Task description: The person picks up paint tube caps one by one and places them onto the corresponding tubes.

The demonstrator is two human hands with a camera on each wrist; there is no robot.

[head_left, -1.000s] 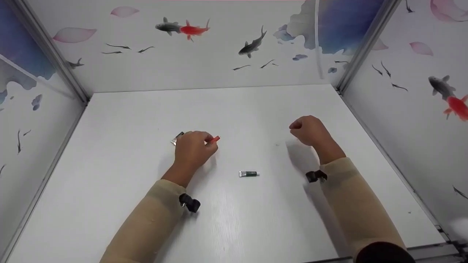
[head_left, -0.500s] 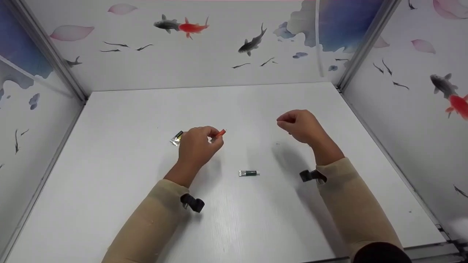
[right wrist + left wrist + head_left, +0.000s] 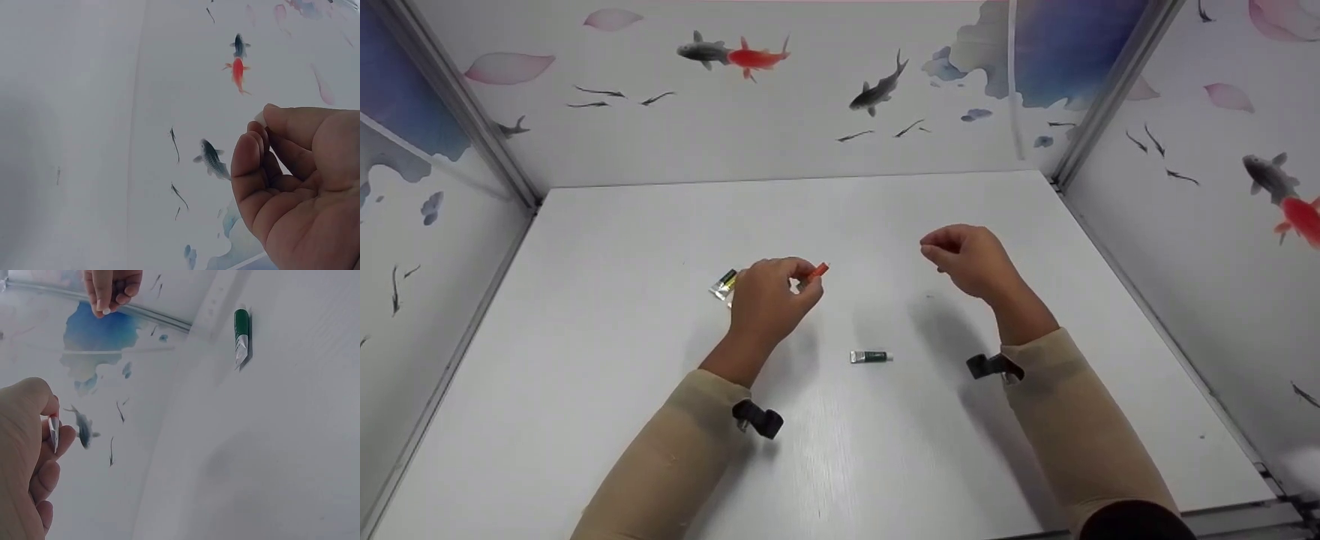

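Observation:
My left hand (image 3: 769,304) pinches a small orange-red paint tube (image 3: 820,271) between thumb and fingers, raised over the white table. Its silver crimped end (image 3: 54,433) shows in the left wrist view. To the right, my right hand (image 3: 971,261) is raised too, and its thumb and fingertips pinch a small white cap (image 3: 260,118). That cap also peeks out in the left wrist view. Between the forearms a dark green paint tube (image 3: 871,357) lies flat on the table. Behind the left hand lie more tubes, one with yellow on it (image 3: 724,284), partly hidden by the hand.
White panels printed with fish and petals enclose the white table (image 3: 607,420) at the back (image 3: 795,142) and both sides. Metal posts (image 3: 1110,97) stand at the corners. A tiny mark (image 3: 929,295) shows on the tabletop left of the right hand.
My left hand has lifted and shifted slightly right with the orange-red tube, uncovering more of the tubes behind it. My right hand has moved left and farther back, closer to the left hand.

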